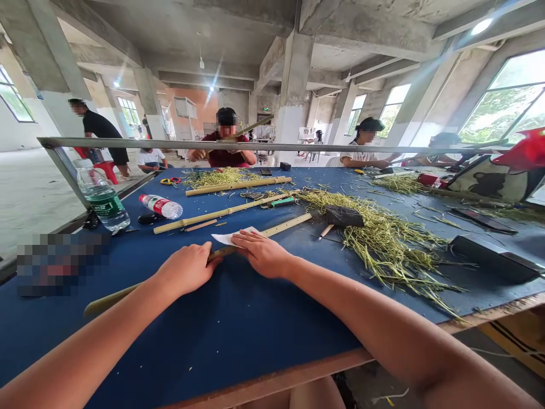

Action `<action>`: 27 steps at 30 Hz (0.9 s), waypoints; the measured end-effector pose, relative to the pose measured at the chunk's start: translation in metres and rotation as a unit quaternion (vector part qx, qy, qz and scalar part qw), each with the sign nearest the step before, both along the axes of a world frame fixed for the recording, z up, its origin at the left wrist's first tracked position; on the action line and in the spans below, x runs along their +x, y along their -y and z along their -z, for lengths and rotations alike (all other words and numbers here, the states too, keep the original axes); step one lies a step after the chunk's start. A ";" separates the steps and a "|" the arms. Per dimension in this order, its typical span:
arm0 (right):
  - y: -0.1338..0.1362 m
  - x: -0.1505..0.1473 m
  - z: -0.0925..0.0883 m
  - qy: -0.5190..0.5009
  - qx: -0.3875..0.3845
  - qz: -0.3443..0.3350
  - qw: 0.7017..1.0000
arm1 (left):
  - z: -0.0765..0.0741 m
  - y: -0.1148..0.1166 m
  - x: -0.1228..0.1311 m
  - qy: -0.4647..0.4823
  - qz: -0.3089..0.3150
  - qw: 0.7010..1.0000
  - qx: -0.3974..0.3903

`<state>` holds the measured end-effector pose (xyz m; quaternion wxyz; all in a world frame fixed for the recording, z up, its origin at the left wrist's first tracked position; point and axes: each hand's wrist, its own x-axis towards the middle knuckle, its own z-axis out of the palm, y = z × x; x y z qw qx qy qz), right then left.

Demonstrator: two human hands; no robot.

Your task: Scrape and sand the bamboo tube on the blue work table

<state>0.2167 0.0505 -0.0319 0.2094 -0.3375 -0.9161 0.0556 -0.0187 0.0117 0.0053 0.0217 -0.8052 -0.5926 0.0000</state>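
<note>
Overall, a blue table (238, 352) carries shavings (383, 241) at right and a bamboo strip (289, 225) slanting from near left to farther right. The left hand (189, 268) curls closed around the strip; the right hand (264, 254), fingers nearly straight, grip unclear, covers part of a white sheet (223, 238) on it.

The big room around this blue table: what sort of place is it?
Probably a craft workshop: the left hand grips a slim tan bamboo-like pole, stringy yellow-green shavings lie heaped on the wide blue table, and bare grey concrete beams run overhead.
</note>
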 end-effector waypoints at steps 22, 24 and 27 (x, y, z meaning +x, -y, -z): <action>-0.038 0.045 0.000 0.016 -0.048 0.203 0.978 | -0.005 0.001 0.001 0.005 -0.021 1.000 0.001; -0.049 0.061 0.000 0.021 -0.063 0.271 0.960 | -0.006 0.003 0.001 0.000 -0.014 1.000 0.002; -0.044 0.057 0.001 0.020 -0.054 0.264 0.963 | -0.004 0.003 0.001 -0.005 -0.002 1.000 0.005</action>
